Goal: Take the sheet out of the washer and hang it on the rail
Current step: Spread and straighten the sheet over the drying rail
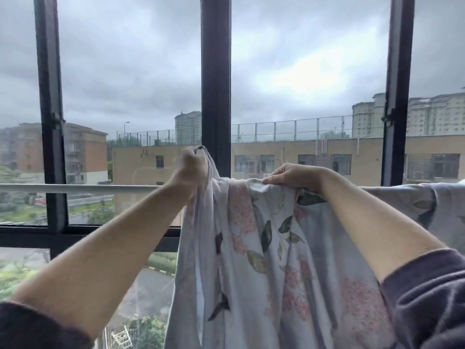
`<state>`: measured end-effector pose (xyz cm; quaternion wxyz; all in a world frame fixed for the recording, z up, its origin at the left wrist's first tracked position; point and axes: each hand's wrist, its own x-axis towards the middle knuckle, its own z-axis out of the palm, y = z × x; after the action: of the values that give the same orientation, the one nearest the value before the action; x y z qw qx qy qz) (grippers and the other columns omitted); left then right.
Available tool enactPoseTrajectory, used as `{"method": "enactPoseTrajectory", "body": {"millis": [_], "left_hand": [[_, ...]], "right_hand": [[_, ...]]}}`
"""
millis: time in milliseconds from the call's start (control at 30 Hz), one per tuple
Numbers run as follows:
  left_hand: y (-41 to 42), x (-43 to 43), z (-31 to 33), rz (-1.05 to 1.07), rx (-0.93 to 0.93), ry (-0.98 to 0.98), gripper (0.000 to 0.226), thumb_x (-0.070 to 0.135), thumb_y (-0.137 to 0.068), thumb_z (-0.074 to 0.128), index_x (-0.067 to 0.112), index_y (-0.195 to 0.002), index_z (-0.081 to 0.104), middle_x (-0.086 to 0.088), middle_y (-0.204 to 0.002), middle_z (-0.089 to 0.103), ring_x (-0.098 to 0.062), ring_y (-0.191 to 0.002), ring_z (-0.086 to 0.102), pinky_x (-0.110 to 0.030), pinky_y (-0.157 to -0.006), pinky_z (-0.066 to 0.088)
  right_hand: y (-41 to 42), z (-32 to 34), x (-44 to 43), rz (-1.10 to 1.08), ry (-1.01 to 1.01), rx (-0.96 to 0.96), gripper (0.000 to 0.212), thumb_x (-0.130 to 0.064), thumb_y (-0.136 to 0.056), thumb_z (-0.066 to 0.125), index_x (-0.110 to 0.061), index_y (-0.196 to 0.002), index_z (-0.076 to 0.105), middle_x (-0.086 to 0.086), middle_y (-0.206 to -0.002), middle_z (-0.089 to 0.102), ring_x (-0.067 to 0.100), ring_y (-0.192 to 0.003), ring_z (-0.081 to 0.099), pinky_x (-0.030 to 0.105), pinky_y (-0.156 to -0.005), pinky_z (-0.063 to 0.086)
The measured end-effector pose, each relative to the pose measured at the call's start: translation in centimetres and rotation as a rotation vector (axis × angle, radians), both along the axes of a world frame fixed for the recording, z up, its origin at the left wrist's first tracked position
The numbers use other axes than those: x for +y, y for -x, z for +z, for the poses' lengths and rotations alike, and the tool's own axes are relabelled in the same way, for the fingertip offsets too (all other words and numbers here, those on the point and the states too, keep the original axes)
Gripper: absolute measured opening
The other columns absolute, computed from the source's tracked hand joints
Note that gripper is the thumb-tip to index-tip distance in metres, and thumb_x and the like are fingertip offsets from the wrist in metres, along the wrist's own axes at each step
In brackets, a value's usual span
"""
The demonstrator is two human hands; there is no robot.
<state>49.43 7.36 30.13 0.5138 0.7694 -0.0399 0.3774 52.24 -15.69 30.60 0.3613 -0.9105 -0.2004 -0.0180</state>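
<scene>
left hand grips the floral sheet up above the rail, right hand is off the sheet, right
Not quite. The right hand is on the sheet too, holding its top edge at the rail. The left hand does grip the floral sheet up above the rail, as the head view shows.

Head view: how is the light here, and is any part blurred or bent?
Head view: flat, grey light from the overcast sky, no hard shadows; the left hand gripping the sheet is slightly motion-blurred, the right hand sharper; the side window frames lean from wide-angle distortion.
</scene>
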Motion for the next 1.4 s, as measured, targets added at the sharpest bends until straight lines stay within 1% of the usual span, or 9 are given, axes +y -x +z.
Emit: {"method": "enactPoseTrajectory", "body": {"millis": [133,267,333,567,733,867,1000,1267,1400], "left_hand": [[-2.7,1.6,3.9,0.326,0.050,-0.279,0.032,0.020,-0.099,0.042,-0.004,-0.099,0.062,-0.021,-0.104,0.064,-0.033,-0.096,0.060,-0.032,-0.073,0.042],[-7.9,5.1,-0.2,0.304,0.737,-0.671,0.029,0.032,-0.069,0.058,0.012,-0.088,0.063,-0.008,-0.113,0.062,-0.028,-0.103,0.058,-0.039,-0.094,0.045],[-9.8,5.9,-0.7,0.198,0.814,-0.697,0.044,0.041,-0.061,0.051,0.020,-0.097,0.064,-0.002,-0.123,0.058,-0.026,-0.111,0.055,-0.042,-0.102,0.041],[-4.8,4.1,-2.4,0.468,0.098,-0.441,0.030,0.029,-0.092,0.039,0.010,-0.101,0.060,-0.012,-0.102,0.066,-0.033,-0.094,0.061,-0.036,-0.075,0.042],[-2.2,6.9,-7.8,0.472,-0.295,-0.520,0.034,0.038,-0.092,0.044,0.011,-0.112,0.045,-0.010,-0.113,0.052,-0.028,-0.105,0.049,-0.045,-0.091,0.037],[0.8,9.2,-13.5,0.492,-0.157,-0.439,0.054,0.038,-0.082,0.057,0.005,-0.122,0.041,-0.014,-0.116,0.048,-0.031,-0.108,0.048,-0.046,-0.087,0.043],[2.5,10.0,-17.4,0.246,0.315,-0.278,0.022,0.026,-0.085,0.050,0.008,-0.075,0.054,-0.004,-0.064,0.054,-0.031,-0.075,0.057,-0.031,-0.056,0.039],[4.3,12.3,-7.6,0.314,0.075,-0.204,0.026,0.022,-0.087,0.051,0.000,-0.077,0.062,-0.018,-0.076,0.060,-0.029,-0.075,0.054,-0.034,-0.059,0.032],[4.8,13.7,-3.7,0.320,-0.042,-0.310,0.036,0.033,-0.079,0.053,-0.002,-0.075,0.064,-0.020,-0.077,0.064,-0.032,-0.078,0.060,-0.035,-0.063,0.039]], "right_hand": [[-0.2,0.0,0.5,-0.007,-0.013,-0.002,0.025,-0.032,-0.092,0.059,-0.013,-0.092,0.075,0.002,-0.079,0.073,0.010,-0.063,0.068,0.023,-0.067,0.057],[-0.5,-0.4,0.1,0.006,-0.005,-0.012,0.027,-0.035,-0.092,0.060,-0.015,-0.085,0.076,0.000,-0.075,0.073,0.011,-0.065,0.067,0.027,-0.078,0.056],[-0.8,-0.6,-0.1,-0.007,-0.010,-0.045,0.027,-0.036,-0.092,0.060,-0.020,-0.074,0.074,-0.005,-0.067,0.071,0.007,-0.061,0.066,0.028,-0.079,0.054],[-0.9,-0.8,0.2,-0.073,0.064,-0.111,0.030,-0.044,-0.090,0.059,-0.020,-0.085,0.076,0.001,-0.083,0.075,0.015,-0.076,0.071,0.031,-0.077,0.057],[-0.9,-1.1,0.7,-0.070,0.046,-0.157,0.031,-0.039,-0.093,0.057,-0.029,-0.068,0.071,-0.014,-0.059,0.069,0.005,-0.058,0.064,0.026,-0.064,0.052],[-0.1,-1.2,0.7,-0.068,0.091,-0.174,0.026,-0.041,-0.094,0.054,-0.030,-0.080,0.073,-0.007,-0.066,0.072,0.013,-0.067,0.068,0.034,-0.073,0.056],[0.5,-1.3,0.6,-0.089,0.142,-0.287,0.028,-0.041,-0.095,0.052,-0.024,-0.093,0.073,0.002,-0.084,0.073,0.024,-0.085,0.067,0.040,-0.079,0.054],[0.9,-2.9,4.2,-0.129,0.234,-0.881,0.042,-0.006,-0.087,0.053,-0.021,-0.126,0.055,0.005,-0.120,0.064,0.025,-0.104,0.061,0.038,-0.090,0.049],[2.8,-2.6,9.8,0.070,0.294,-0.903,0.062,-0.030,-0.087,0.058,-0.027,-0.143,0.033,0.001,-0.141,0.046,0.020,-0.125,0.046,0.042,-0.103,0.038]]}}
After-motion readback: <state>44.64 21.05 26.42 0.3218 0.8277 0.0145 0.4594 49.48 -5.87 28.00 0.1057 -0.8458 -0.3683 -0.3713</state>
